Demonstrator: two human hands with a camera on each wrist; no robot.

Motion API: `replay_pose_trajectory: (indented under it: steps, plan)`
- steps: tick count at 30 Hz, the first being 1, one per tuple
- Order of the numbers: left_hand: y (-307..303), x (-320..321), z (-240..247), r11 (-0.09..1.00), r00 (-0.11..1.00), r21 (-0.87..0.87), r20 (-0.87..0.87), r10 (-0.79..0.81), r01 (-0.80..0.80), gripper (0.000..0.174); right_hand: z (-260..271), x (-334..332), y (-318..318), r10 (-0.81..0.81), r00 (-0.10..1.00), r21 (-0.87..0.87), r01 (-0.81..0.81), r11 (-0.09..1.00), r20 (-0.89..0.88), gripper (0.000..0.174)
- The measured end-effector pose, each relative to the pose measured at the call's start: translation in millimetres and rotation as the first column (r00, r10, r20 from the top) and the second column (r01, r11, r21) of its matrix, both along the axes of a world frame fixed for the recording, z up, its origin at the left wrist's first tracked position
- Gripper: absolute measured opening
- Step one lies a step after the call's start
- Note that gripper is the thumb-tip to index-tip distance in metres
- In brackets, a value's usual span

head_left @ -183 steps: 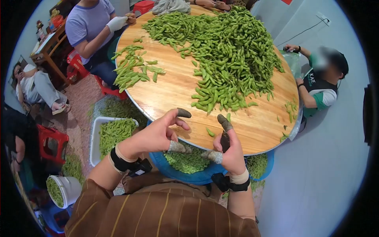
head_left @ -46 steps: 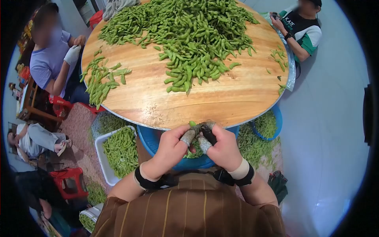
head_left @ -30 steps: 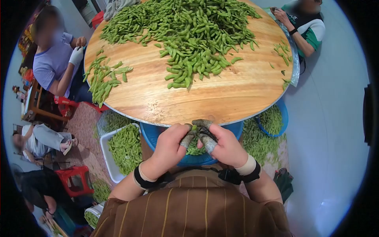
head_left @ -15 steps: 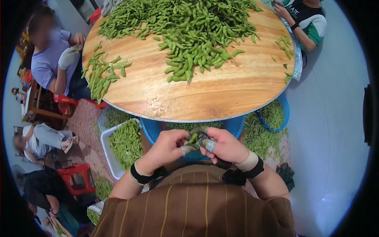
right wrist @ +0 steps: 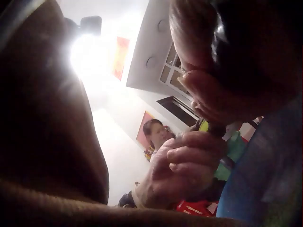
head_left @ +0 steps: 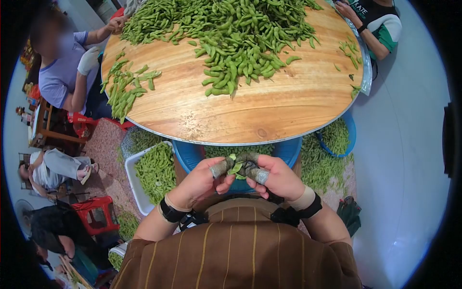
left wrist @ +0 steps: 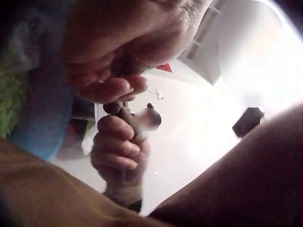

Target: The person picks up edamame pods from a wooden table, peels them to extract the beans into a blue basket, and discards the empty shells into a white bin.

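Observation:
Just off the near edge of the round wooden table (head_left: 231, 118), my two hands meet over a blue tub (head_left: 187, 156) of shelled green beans. A green soybean pod (head_left: 236, 168) is between them, split, with its paler inside showing. My left hand (head_left: 198, 182) pinches it between wrapped thumb and finger. From the other side my right hand (head_left: 283, 179), thumb and forefinger wrapped, pinches the pod too. A bit of bright green pod (right wrist: 204, 126) shows between the hands in the right wrist view; in the left wrist view the fingers hide it.
A big heap of soybean pods (head_left: 240, 38) covers the table's far side, with a smaller pile (head_left: 127, 89) at left. A white bin (head_left: 139, 195) of pods stands left of the tub, a blue basin (head_left: 353, 139) at right. People sit at both sides near red stools (head_left: 96, 214).
The hands went from apart above the table edge to together over the tub. The whole pod in my left fingers is now split. The person at left has reached toward the heap.

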State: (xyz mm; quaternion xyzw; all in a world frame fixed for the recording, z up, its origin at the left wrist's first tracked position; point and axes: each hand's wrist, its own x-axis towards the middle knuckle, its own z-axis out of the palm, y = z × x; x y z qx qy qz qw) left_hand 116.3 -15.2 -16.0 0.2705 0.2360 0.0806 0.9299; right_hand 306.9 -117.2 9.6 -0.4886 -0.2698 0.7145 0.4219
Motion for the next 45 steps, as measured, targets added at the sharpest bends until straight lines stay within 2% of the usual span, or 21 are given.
replay_pose_trajectory:
  steps: [4, 6, 8, 13, 14, 16, 18, 19, 21, 22, 23, 25, 29, 31, 32, 33, 35, 37, 39, 42, 45]
  plan:
    - [-5, 6, 2, 0.899, 0.966, 0.408, -0.254, -0.057, 0.16, 0.014, -3, -2, 3, -0.033, 0.971, 0.076, 0.015, 0.997, 0.238, 0.018]
    - [-8, 8, 6, 0.612, 0.946, 0.73, -0.309, -0.102, 0.305, 0.013, -8, -2, 6, -0.049, 0.912, 0.131, -0.005, 0.991, 0.407, 0.016]
    - [-6, 5, -3, 0.676, 0.944, 0.673, -0.31, -0.109, 0.299, 0.012, -25, -2, 10, -0.242, 0.522, 0.433, -0.282, 0.856, 0.818, 0.017]
    - [-6, -4, -6, 0.801, 0.951, 0.566, -0.308, -0.014, 0.195, 0.01, -24, -4, 5, -0.307, 0.262, 0.379, -0.292, 0.878, 0.915, 0.019]
    - [-6, -3, -2, 0.683, 0.906, 0.67, -0.423, 0.03, 0.29, 0.008, -20, -6, 2, -0.326, 0.221, 0.381, -0.285, 0.88, 0.919, 0.019]
    - [-6, -2, -2, 0.545, 0.852, 0.745, -0.514, 0.102, 0.384, 0.008, -13, -11, 3, -0.349, 0.305, 0.438, -0.307, 0.845, 0.886, 0.019]
    - [-7, -2, -9, 0.057, 0.939, 0.951, -0.31, 0.151, 0.305, 0.009, -19, -11, 4, -0.366, 0.405, 0.519, -0.383, 0.764, 0.838, 0.016]
    - [-6, -2, -4, 0.051, 0.941, 0.954, -0.3, 0.156, 0.296, 0.009, -16, -11, 4, -0.371, 0.398, 0.521, -0.391, 0.759, 0.839, 0.016]
    - [-4, -4, 11, 0.028, 0.957, 0.956, -0.291, -0.013, 0.291, 0.012, -5, -11, 4, 0.05, 0.915, 0.009, -0.058, 0.998, 0.4, 0.009]
    - [-1, -5, 13, 0.008, 0.983, 0.985, -0.171, -0.073, 0.172, 0.01, 2, -9, 6, 0.064, 0.961, 0.008, -0.069, 0.998, 0.27, 0.008]
    - [0, -6, 19, 0.008, 0.984, 0.986, -0.165, -0.068, 0.166, 0.01, 1, -6, 7, 0.069, 0.959, 0.008, -0.074, 0.997, 0.276, 0.008]
    - [1, -8, 34, 0.51, 0.926, 0.777, -0.258, -0.277, 0.369, 0.01, -3, -1, 8, 0.163, 0.985, -0.017, -0.165, 0.986, -0.06, 0.013]
    - [0, -19, 22, 0.75, 0.961, 0.605, -0.117, -0.25, 0.269, 0.011, 3, -3, 15, 0.145, 0.989, 0.043, -0.145, 0.989, -0.009, 0.013]
    - [4, -31, 24, 0.753, 0.957, 0.6, -0.255, -0.14, 0.271, 0.012, 16, -6, 19, 0.168, 0.823, 0.081, -0.249, 0.965, 0.542, 0.018]
    - [9, -43, 20, 0.599, 0.948, 0.75, -0.315, -0.053, 0.283, 0.015, 12, -2, 22, 0.06, 0.589, 0.227, -0.402, 0.887, 0.806, 0.024]
    - [14, -56, 9, 0.599, 0.95, 0.752, -0.309, -0.048, 0.275, 0.015, 12, 0, 25, 0.063, 0.583, 0.226, -0.408, 0.884, 0.81, 0.024]
    - [21, -81, -12, -0.149, 0.755, 0.777, -0.516, 0.405, 0.612, 0.022, 20, 4, 37, -0.102, 0.588, 0.309, -0.263, 0.914, 0.802, 0.028]
    - [24, -93, -16, -0.075, 0.616, 0.682, -0.601, 0.509, 0.727, 0.025, 31, 4, 62, -0.132, 0.568, 0.26, -0.151, 0.954, 0.812, 0.027]
    - [25, -92, -12, 0.013, 0.456, 0.577, -0.659, 0.599, 0.817, 0.028, 32, 6, 92, -0.363, 0.335, 0.421, -0.12, 0.899, 0.869, 0.026]
    - [22, -63, 12, -0.004, 0.707, 0.849, -0.438, 0.556, 0.529, 0.015, 12, 8, 128, -0.391, 0.045, 0.393, -0.163, 0.905, 0.919, 0.022]
    - [25, -43, 10, 0.054, 0.864, 0.97, -0.236, 0.444, 0.238, 0.017, 1, 6, 132, -0.462, 0.043, 0.463, -0.117, 0.878, 0.886, 0.02]
